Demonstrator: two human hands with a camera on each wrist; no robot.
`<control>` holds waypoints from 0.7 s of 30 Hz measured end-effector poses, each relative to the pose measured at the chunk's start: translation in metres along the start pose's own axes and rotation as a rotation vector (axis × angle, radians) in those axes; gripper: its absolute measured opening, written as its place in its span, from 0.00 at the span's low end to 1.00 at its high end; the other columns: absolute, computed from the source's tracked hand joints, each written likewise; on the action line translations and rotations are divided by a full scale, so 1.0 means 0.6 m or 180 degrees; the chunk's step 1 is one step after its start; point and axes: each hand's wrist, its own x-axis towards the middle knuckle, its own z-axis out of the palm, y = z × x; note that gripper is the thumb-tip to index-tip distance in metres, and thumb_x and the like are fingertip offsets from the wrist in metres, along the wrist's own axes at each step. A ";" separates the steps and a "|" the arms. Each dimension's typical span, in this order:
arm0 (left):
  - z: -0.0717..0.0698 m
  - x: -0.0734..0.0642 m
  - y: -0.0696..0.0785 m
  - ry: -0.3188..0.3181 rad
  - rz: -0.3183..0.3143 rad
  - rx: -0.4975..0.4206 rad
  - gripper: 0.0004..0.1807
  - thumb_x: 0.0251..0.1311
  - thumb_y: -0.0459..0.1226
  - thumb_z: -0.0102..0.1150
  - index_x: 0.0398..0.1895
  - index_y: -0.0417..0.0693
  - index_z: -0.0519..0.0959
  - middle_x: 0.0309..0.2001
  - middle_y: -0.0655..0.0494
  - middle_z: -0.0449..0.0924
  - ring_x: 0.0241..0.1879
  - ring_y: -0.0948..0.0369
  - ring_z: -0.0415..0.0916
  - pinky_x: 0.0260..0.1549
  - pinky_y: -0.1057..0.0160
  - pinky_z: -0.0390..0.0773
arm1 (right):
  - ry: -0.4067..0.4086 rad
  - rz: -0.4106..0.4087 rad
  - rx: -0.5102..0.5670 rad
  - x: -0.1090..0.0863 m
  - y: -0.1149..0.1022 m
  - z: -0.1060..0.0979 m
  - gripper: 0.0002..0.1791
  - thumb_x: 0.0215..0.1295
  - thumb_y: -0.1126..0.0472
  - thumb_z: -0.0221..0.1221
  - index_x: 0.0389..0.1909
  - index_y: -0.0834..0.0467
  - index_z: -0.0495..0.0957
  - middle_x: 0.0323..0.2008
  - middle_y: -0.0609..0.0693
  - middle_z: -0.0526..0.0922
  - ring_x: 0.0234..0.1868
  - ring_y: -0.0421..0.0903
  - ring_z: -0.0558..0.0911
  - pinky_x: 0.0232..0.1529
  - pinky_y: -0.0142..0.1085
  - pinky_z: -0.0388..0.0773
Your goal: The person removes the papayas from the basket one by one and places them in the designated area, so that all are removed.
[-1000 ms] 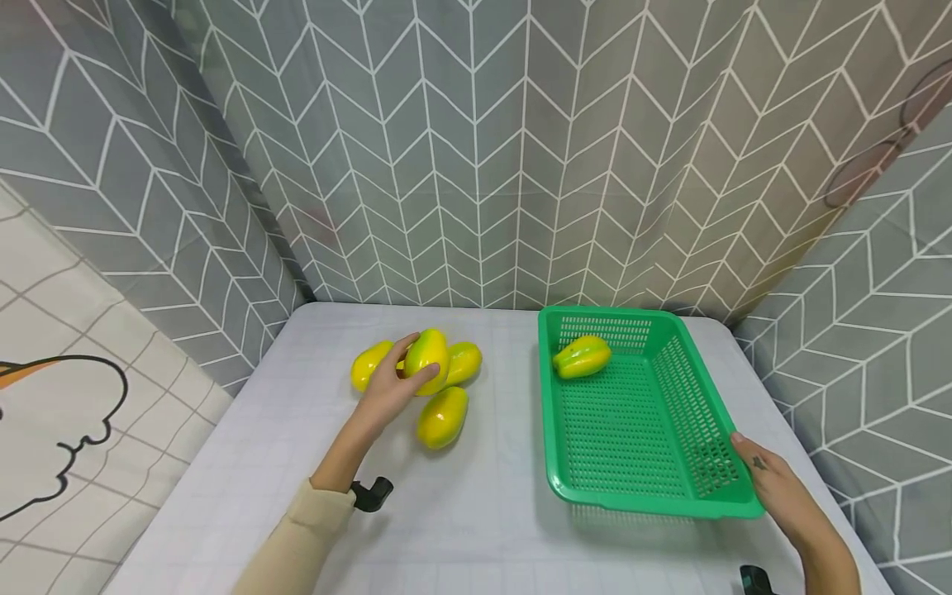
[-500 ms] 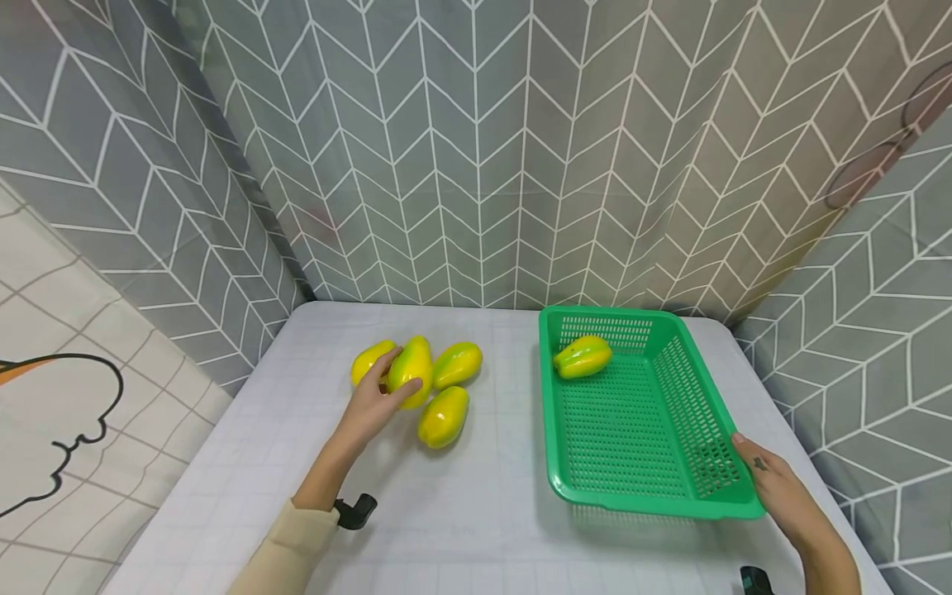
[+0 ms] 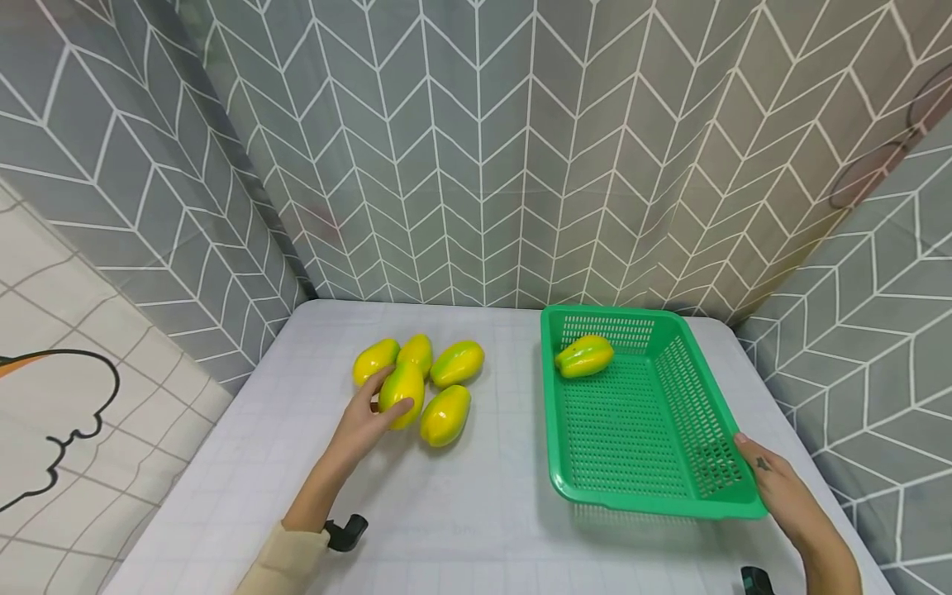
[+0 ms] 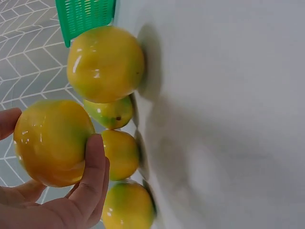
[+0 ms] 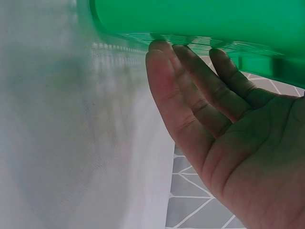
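My left hand (image 3: pixel 360 428) grips a glossy yellow-green papaya (image 3: pixel 402 397) between thumb and fingers; in the left wrist view this papaya (image 4: pixel 53 143) shows its rounded end. Just beyond it on the table lie several more: one papaya (image 3: pixel 375 360) at the left, another papaya (image 3: pixel 416 350) behind, a third papaya (image 3: pixel 459 364) at the right and a nearer papaya (image 3: pixel 445 416). On the right, my right hand (image 3: pixel 777 486) holds the near right corner of a green plastic basket (image 3: pixel 625 438), fingers (image 5: pixel 164 76) under it. One papaya (image 3: pixel 584 356) rests at the basket's far left.
A white cloth covers the table (image 3: pixel 491 512). Grey patterned curtain (image 3: pixel 476 165) hangs behind the table's far edge and along both sides. Each wrist wears a black camera, such as the left wrist camera (image 3: pixel 345 533).
My left hand has drawn the gripped papaya toward me and to the left, away from the group, baring the papaya behind it. The right hand and basket stay in place.
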 end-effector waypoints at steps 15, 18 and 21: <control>0.010 -0.008 -0.025 -0.0028 -0.0094 0.0014 0.45 0.69 0.51 0.66 0.84 0.54 0.57 0.82 0.40 0.58 0.76 0.42 0.62 0.75 0.38 0.68 | 0.0039 -0.0036 -0.0092 -0.003 -0.001 0.000 0.47 0.85 0.38 0.23 0.80 0.79 0.41 0.78 0.81 0.53 0.45 0.15 0.64 0.71 0.70 0.63; 0.013 -0.004 -0.032 -0.0021 -0.0107 0.0010 0.45 0.69 0.51 0.65 0.84 0.54 0.56 0.82 0.40 0.57 0.78 0.42 0.60 0.77 0.38 0.66 | 0.0049 -0.0023 -0.0134 -0.004 -0.004 0.000 0.47 0.85 0.38 0.22 0.79 0.79 0.42 0.76 0.81 0.56 0.41 0.15 0.66 0.68 0.67 0.66; 0.016 -0.001 -0.040 -0.0018 -0.0149 0.0004 0.45 0.70 0.50 0.65 0.85 0.54 0.56 0.83 0.40 0.57 0.80 0.40 0.58 0.78 0.36 0.65 | 0.0017 0.0007 -0.0086 -0.005 -0.006 0.001 0.48 0.85 0.38 0.22 0.79 0.79 0.40 0.78 0.81 0.52 0.41 0.13 0.64 0.71 0.70 0.63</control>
